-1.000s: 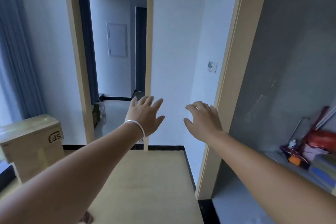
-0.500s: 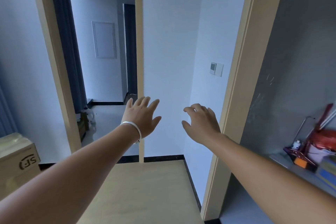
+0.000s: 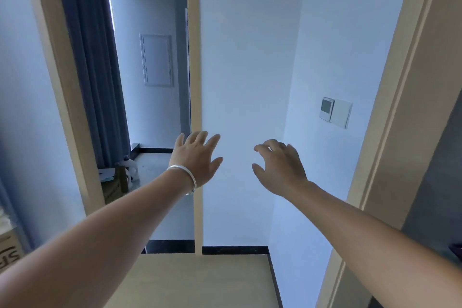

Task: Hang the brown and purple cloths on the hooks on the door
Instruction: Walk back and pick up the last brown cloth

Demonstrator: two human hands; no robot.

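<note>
Both my arms reach forward at chest height in front of a white wall. My left hand (image 3: pixel 197 157), with a silver bangle on the wrist, has its fingers spread and holds nothing. My right hand (image 3: pixel 280 165) hangs with loosely curled fingers and is empty too. No brown or purple cloth, no hooks and no door leaf are in view.
An open doorway with a beige frame (image 3: pixel 193 82) lies ahead on the left, a dark blue curtain (image 3: pixel 90 70) behind it. A second beige frame (image 3: pixel 390 132) stands at right, next to a wall switch (image 3: pixel 335 111). A cardboard box (image 3: pixel 10 252) sits at the left edge.
The view has moved forward and turned right toward the wall corner; the doorway and box slid left, and the shelf at right left the view. Both hands stay raised and empty.
</note>
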